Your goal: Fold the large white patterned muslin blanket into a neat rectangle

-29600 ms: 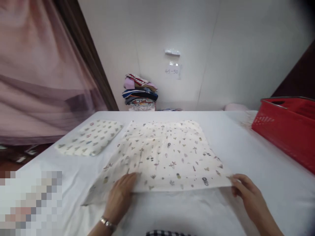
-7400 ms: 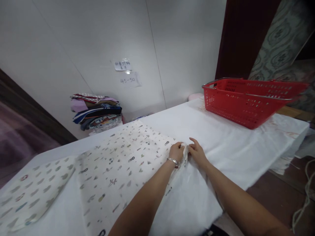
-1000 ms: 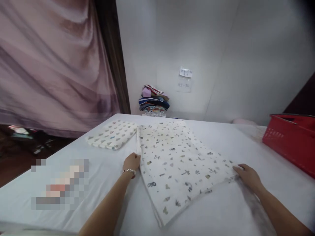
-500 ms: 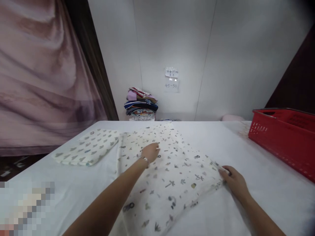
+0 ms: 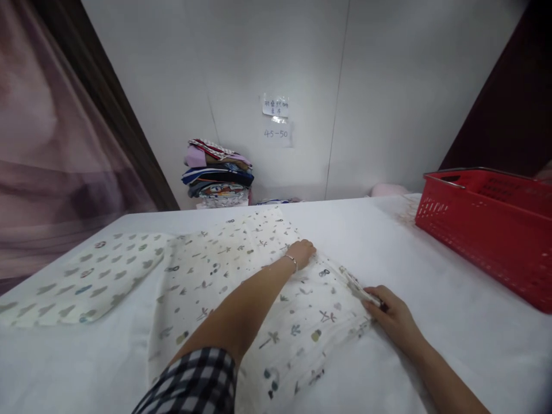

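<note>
A white cloth printed with small plants and figures lies folded on the white-covered table. My left hand reaches across it and rests near its far right edge, fingers curled down onto the fabric. My right hand sits at the cloth's near right corner, with its fingers closed on that corner's edge. A bracelet is on my left wrist.
A smaller folded cloth with grey-green prints lies to the left. A red plastic basket stands at the right. A stack of folded clothes sits against the back wall under paper labels. A pinkish curtain hangs at left.
My left hand has slid rightward across the cloth toward its far right edge. My right hand stays at the near right corner. The view has turned a little to the right.
</note>
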`<state>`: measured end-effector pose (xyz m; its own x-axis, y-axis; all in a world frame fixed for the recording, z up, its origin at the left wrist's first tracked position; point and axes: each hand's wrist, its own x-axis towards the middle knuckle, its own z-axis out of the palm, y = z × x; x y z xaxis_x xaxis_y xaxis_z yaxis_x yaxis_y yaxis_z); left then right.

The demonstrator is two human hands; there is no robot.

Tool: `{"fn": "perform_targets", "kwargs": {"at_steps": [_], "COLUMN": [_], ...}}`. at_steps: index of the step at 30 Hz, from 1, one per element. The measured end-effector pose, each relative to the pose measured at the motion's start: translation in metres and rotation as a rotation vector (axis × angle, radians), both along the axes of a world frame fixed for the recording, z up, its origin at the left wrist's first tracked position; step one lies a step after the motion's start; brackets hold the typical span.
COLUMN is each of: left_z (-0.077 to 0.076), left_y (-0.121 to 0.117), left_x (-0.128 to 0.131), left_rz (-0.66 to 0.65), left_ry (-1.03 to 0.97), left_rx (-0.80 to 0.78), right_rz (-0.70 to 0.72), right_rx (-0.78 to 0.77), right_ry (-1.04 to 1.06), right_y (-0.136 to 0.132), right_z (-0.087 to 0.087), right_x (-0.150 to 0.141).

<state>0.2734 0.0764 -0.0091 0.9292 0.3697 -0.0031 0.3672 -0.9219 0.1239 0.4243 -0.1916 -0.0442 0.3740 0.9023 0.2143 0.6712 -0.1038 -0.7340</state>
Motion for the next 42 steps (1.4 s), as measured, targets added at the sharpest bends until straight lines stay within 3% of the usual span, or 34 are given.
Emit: {"fn": "perform_targets", "kwargs": {"at_steps": [6, 16, 21, 26, 30, 37, 42], "left_z": [-0.006, -0.008, -0.002, 0.008, 0.007, -0.006, 0.004], "left_y": [0.008, 0.009, 0.007, 0.008, 0.009, 0.013, 0.012], "left_x": [-0.005, -0.013, -0.012, -0.005, -0.002, -0.016, -0.018], "left_rz": [-0.069, -0.087, -0.078, -0.219, -0.286, -0.291, -0.299], "left_ry": [-0.041, -0.066, -0.007, 0.056, 0.098, -0.094, -0.058], "left_rx": [0.07, 0.171, 0.146, 0.104, 0.171, 0.365, 0.26], "right_rz": [0.057, 0.093, 0.076, 0.075, 0.073, 0.077, 0.061], "right_rx": [-0.039, -0.052, -0.077, -0.067, -0.063, -0.074, -0.079], "right_ry": [0.042, 0.006, 0.009, 0.007, 0.017, 0.042, 0.055], "right_y": [-0.002, -0.003, -0.003, -0.003, -0.004, -0.004, -0.004], "right_z": [0.006, -0.001, 0.002, 0.0, -0.001, 0.007, 0.009], "right_x": [-0.003, 0.002, 0.0, 0.001, 0.002, -0.001, -0.002]}}
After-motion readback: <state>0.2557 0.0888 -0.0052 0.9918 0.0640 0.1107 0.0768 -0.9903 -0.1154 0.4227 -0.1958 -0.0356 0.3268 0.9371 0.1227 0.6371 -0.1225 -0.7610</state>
